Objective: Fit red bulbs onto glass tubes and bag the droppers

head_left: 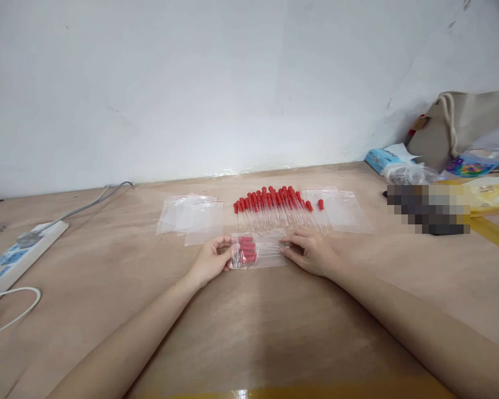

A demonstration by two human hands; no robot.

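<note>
A clear plastic bag [270,260] lies sideways between my hands, with several red-bulbed droppers [247,250] inside, their bulbs to the left and clear tubes to the right. My left hand [213,259] pinches the bag's left end between thumb and fingers. At the other end, my right hand [310,250] has its thumb and fingers closed on the bag's edge. Just beyond the bag, a fanned row of loose droppers [270,202] has red bulbs pointing away from me. One more dropper [320,205] lies apart, to the right of the row.
Flat zip bags [203,220] overlap left of the row, and more bags [349,213] lie right. A power strip [29,252] with cables sits at far left. A blue tissue pack [382,159], a grey bag [478,122] and yellow packaging [493,195] crowd the far right by the wall.
</note>
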